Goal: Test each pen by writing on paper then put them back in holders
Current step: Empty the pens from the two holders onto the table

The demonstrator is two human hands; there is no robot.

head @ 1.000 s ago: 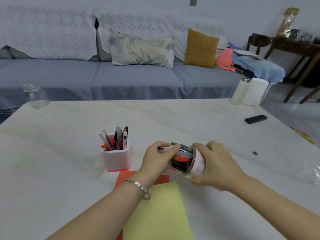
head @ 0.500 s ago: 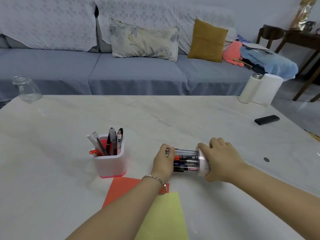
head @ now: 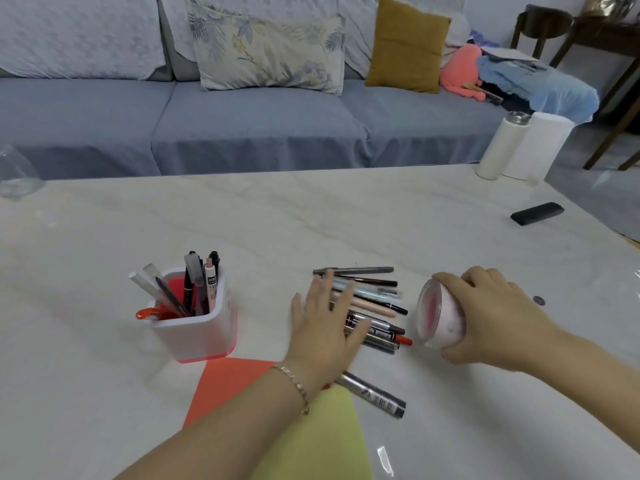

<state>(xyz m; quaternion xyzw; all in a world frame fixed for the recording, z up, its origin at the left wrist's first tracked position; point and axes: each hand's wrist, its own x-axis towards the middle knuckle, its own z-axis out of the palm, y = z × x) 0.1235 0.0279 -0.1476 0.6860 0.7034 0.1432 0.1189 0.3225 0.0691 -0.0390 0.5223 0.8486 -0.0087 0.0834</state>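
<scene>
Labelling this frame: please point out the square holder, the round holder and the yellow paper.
square holder (head: 202,329), head view, front wall.
round holder (head: 448,318), head view, side wall.
yellow paper (head: 325,441), head view, bare middle.

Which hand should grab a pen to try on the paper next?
Probably the left. The left hand lies open on the loose pens, near the yellow paper, while the right hand is busy gripping the tipped round holder.

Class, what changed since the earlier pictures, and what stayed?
The right hand drew the round holder rightward off its pens, which now lie loose on the table; the left hand let go and lies flat on them. The square holder and papers stayed.
</scene>
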